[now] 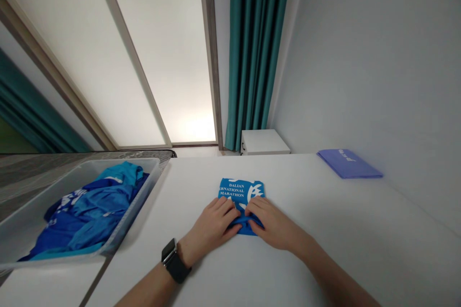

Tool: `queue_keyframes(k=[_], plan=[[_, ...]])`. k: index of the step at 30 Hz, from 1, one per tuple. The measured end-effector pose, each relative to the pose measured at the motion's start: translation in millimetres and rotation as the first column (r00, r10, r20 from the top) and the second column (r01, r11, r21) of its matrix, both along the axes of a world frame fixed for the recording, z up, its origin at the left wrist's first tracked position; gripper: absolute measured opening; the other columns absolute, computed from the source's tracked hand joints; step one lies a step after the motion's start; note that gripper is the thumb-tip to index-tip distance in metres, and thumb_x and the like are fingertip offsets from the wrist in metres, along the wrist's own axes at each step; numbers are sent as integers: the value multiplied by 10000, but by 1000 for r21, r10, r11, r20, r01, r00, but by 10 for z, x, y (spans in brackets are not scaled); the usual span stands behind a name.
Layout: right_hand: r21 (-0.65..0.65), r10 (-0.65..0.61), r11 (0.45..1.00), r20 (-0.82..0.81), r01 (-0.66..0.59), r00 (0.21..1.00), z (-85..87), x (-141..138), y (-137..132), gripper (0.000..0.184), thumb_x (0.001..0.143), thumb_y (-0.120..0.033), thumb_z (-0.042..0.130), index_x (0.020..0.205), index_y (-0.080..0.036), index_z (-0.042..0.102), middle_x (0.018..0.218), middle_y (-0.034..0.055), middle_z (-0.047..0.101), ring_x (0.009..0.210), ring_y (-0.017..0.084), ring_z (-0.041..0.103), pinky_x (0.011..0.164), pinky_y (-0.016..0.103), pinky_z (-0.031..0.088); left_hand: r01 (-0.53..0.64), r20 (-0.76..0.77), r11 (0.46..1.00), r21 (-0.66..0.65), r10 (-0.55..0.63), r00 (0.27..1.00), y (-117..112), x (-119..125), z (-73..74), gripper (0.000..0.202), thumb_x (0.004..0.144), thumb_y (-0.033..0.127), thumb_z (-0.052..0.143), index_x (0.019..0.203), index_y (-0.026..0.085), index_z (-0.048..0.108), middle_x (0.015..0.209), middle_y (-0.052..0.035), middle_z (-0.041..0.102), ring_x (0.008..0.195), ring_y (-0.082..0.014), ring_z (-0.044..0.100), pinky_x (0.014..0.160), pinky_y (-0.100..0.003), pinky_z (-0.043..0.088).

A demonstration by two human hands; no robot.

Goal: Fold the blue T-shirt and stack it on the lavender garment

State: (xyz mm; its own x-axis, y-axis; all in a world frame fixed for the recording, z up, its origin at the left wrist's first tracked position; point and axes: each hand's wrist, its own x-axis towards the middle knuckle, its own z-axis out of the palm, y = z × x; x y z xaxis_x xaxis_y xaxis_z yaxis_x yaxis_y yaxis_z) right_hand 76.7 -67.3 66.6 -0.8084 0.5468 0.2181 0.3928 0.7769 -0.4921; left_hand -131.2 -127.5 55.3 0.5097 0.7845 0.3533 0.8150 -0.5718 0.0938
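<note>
A blue folded shirt (236, 192) with white print, including the words "DALIAN" and "MARATHON", lies on the white table (201, 172) in front of me. My left hand (218, 220), with a dark watch on its wrist, pinches the shirt's near part from the left. From the right, my right hand (268, 220) pinches the same part, its thumb below and its fingers above. Between the two hands the fabric bunches into a small ridge. My fingers cover some of the lower print.
At left, a translucent plastic bin (153, 177) holds a heap of blue garments (97, 206). A folded purple cloth item (349, 163) lies at the table's far right by the wall (360, 57). Beyond the table stand a white cabinet (264, 141) and a green curtain (257, 48).
</note>
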Motion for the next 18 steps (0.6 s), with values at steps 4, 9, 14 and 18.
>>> queue_keyframes(k=[4, 9, 14, 18], plan=[[2, 14, 1000, 23, -14, 1000, -5, 10, -5, 185, 792, -75, 582, 907, -209, 528, 983, 47, 580, 963, 221, 523, 877, 370, 435, 17, -20, 1000, -2, -17, 1000, -5, 36, -4, 95, 927, 276, 560, 987, 205, 577, 946, -48, 601, 873, -207, 532, 753, -342, 436], [74, -1, 997, 79, -5, 997, -65, -1, -12, 249, 741, -44, 586, 924, -200, 520, 1017, 60, 570, 992, 242, 500, 884, 385, 433, 2, -14, 999, -37, -3, 1000, -6, 40, -7, 134, 901, 247, 583, 1027, 206, 569, 970, -50, 603, 893, -213, 535, 771, -347, 428], [60, -28, 998, 90, 22, 996, -67, -22, -10, 227, 760, -11, 558, 893, -191, 518, 966, 56, 588, 955, 229, 521, 881, 379, 430, -52, 0, 998, -42, 52, 999, -6, 52, -18, 155, 852, 254, 637, 977, 205, 560, 961, -42, 597, 900, -221, 530, 773, -353, 408], [64, -22, 998, 71, 18, 997, -76, -16, -2, 232, 767, -13, 549, 908, -194, 521, 974, 55, 590, 958, 225, 531, 882, 379, 424, -78, -13, 997, -14, 78, 997, -9, 93, -5, 167, 838, 258, 658, 962, 210, 555, 959, -36, 600, 903, -227, 528, 774, -364, 393]])
